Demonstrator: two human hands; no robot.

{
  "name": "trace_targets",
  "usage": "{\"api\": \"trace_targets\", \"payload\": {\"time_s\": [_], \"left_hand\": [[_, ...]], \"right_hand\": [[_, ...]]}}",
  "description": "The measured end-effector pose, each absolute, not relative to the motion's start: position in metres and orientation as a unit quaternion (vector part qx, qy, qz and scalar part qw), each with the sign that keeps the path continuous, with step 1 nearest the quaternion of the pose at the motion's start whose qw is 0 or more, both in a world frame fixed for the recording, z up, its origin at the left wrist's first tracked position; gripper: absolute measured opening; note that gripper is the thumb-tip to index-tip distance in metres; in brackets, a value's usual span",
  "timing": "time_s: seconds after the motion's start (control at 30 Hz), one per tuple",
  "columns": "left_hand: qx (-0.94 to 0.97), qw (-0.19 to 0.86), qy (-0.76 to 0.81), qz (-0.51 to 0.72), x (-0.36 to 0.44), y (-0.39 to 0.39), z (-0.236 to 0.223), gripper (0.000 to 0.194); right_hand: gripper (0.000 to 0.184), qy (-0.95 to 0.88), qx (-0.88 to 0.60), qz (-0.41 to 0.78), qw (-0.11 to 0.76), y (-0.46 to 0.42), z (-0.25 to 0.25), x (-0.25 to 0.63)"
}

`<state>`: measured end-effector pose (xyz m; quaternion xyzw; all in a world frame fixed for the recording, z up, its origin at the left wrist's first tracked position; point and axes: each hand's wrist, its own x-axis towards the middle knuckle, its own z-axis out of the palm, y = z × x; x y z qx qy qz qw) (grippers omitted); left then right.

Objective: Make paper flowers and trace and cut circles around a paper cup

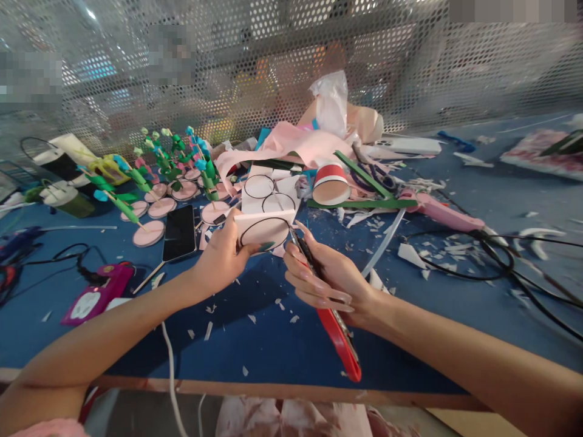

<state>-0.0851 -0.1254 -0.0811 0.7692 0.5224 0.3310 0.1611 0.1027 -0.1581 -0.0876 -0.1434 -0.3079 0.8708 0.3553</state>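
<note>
My left hand (223, 258) is closed on a white foam board piece (266, 230), thumb in front and fingers behind, and holds it tilted above the table. A black circle is drawn on its face. In my right hand (325, 273) is a red utility knife (339, 349), its tip end at the board's right edge. My fingers wrap round its body; the tip itself is too small to make out. Just behind lies another white sheet (259, 203) with black drawn circles. A black phone (179, 232) rests left of my left hand.
Several pink round bases (149, 233) with green and blue paper flowers stand left. A paper cup (331, 184), pink fabric (286, 145) and a pink glue gun (449, 211) lie behind and right. A purple power strip (98, 294), black cables (496, 273) and white scraps are about.
</note>
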Motion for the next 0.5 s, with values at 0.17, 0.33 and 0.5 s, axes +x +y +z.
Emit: {"api": "trace_targets", "payload": {"time_s": [0.17, 0.33, 0.5], "left_hand": [[0.786, 0.142, 0.510, 0.318, -0.0857, -0.1287, -0.0843, 0.034], [0.768, 0.168, 0.525, 0.326, -0.0814, -0.1345, -0.0825, 0.037], [0.743, 0.214, 0.517, 0.368, -0.0816, -0.1332, -0.0841, 0.036]], "right_hand": [[0.061, -0.314, -0.145, 0.864, 0.366, -0.1580, -0.0854, 0.1027], [0.059, -0.311, -0.142, 0.866, 0.364, -0.1563, -0.0822, 0.1048], [0.061, -0.333, -0.140, 0.860, 0.360, -0.1555, -0.0809, 0.1048]]}}
